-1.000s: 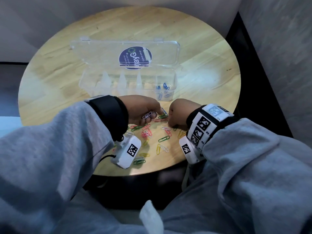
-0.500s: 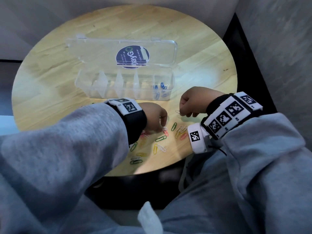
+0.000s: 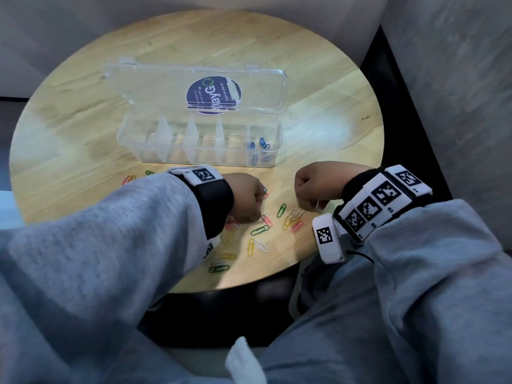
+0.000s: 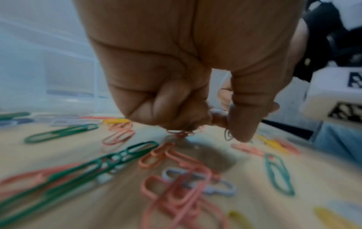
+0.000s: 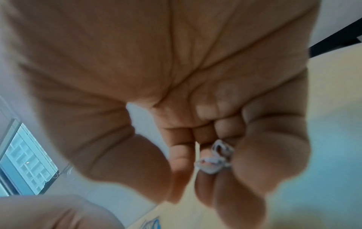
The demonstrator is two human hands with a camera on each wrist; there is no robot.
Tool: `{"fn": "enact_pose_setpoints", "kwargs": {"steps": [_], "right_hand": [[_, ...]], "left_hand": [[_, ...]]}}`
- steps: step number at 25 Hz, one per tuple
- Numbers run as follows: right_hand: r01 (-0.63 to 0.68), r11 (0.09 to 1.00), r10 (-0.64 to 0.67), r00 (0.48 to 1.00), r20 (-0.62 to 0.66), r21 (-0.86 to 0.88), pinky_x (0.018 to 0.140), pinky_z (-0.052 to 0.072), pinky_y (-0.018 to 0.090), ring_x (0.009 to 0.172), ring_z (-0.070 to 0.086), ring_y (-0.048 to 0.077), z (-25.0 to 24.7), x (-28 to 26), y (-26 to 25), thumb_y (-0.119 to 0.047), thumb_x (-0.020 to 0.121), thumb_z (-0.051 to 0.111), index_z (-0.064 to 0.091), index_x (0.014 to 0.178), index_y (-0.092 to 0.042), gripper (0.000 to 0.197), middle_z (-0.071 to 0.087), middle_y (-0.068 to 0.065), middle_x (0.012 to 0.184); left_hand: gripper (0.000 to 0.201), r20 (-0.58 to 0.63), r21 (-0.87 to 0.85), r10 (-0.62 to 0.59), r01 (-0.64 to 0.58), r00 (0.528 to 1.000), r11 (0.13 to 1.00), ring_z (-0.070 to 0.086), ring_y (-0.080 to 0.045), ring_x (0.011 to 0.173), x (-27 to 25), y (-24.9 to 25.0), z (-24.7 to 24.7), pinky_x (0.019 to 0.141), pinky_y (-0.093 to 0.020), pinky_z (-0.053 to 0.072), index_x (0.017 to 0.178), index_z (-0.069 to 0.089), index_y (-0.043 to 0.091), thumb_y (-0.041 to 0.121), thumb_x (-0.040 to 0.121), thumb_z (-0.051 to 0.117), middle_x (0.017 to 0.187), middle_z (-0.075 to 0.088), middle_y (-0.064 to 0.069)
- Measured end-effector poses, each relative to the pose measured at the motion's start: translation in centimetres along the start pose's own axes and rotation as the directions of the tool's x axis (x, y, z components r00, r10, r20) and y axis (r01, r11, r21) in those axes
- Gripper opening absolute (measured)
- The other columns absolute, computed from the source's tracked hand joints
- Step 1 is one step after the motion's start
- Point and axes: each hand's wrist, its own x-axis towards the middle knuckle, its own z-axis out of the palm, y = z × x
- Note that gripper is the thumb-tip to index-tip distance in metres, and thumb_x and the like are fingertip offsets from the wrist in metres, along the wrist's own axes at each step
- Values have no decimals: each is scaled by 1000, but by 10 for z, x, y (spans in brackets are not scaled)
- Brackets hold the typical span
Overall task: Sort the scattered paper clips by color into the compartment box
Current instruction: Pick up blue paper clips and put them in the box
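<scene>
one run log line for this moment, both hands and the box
left hand: pinching red paper clip | right hand: holding white paper clips | clear plastic compartment box: open, blue clips rightmost

Compartment box (image 3: 199, 142) stands behind scattered paper clips (image 3: 260, 230) on the table (image 3: 83, 112)

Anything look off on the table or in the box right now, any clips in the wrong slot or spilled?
Nothing stands out. The compartment box sits open and level, only blue clips in its rightmost slot. The other clips lie loose on the table. The right hand holds white clips.
</scene>
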Motion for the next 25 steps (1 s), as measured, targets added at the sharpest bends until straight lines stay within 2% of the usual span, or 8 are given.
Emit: {"fn": "enact_pose_setpoints", "kwargs": {"steps": [3,6,10,14,17,20,23,25], "right_hand": [[51,996,-52,999,-5,-71,63,46,29,58,55,12,-2,-5,1,-7,75,57,54,70,-19,13,68,-1,69],[71,987,-73,997,-11,-143,55,37,24,52,48,10,0,-5,2,-5,74,59,61,75,-24,19,55,-7,58],[79,977,-77,997,19,-198,59,38,29,53,45,14,5,-1,7,-3,74,59,65,82,-30,29,48,-4,59],[122,967,-117,993,36,-225,50,35,21,50,44,4,11,-1,3,-9,79,67,63,91,-24,19,45,-8,66],[149,961,-144,989,35,-233,33,31,8,33,47,-7,14,-1,-1,-12,81,68,60,87,-19,12,44,-10,64],[133,956,-132,991,21,-263,36,32,9,36,48,-3,17,1,-3,-11,81,67,59,81,-19,12,45,-9,58],[90,960,-92,996,5,-265,47,35,19,36,47,-2,16,2,-4,-8,79,64,61,78,-18,10,50,-9,55],[57,973,-62,998,-13,-225,50,38,19,37,48,-2,10,0,-2,-8,78,64,66,77,-15,7,55,-8,54]], "left_hand": [[28,67,-381,27,1,997,925,48,-12,50,-3,-10,-12,51,-17,38,55,48,18,3,71,64,51,56,3],[34,61,-626,89,-31,994,779,41,-7,39,-8,-13,-21,40,-13,34,56,46,14,-7,77,63,42,51,6],[29,145,-783,75,68,987,619,42,-4,35,-12,-13,-26,37,-10,33,77,59,15,-11,84,48,48,51,2],[33,220,-794,65,140,973,592,43,-4,32,-16,-13,-26,32,-10,29,72,56,10,-4,86,30,38,49,6],[32,233,-776,52,153,971,612,42,-4,29,-19,-11,-24,31,-10,28,68,51,6,-2,88,29,40,53,6],[27,218,-661,39,118,975,741,43,-7,42,-17,-6,-21,41,-15,30,66,55,8,0,87,39,59,50,-1],[11,179,-319,111,-49,978,947,45,-8,56,-16,1,-15,58,-21,35,76,65,18,11,82,59,63,54,6],[7,165,-62,153,-144,974,988,48,-2,51,-18,6,-8,60,-21,38,78,66,26,20,77,65,57,54,11]]}}
